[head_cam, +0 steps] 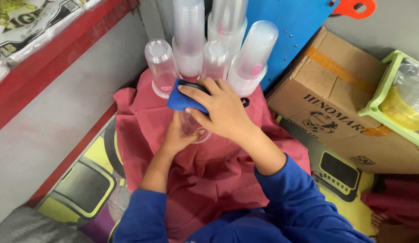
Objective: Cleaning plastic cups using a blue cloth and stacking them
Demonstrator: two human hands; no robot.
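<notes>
My right hand grips a blue pad-like tool with a black back and presses it down over a clear plastic cup. Underneath, my left hand wraps around that cup and steadies it on a red cloth. The cup is mostly hidden by both hands. Just beyond the hands stand several stacks of clear plastic cups, upside down, two of them showing a pink mark on the side.
A cardboard box sits on the right, with a light green basket holding a yellow container on top. A blue panel leans behind the cups. A grey wall with red trim closes the left. A patterned mat covers the floor.
</notes>
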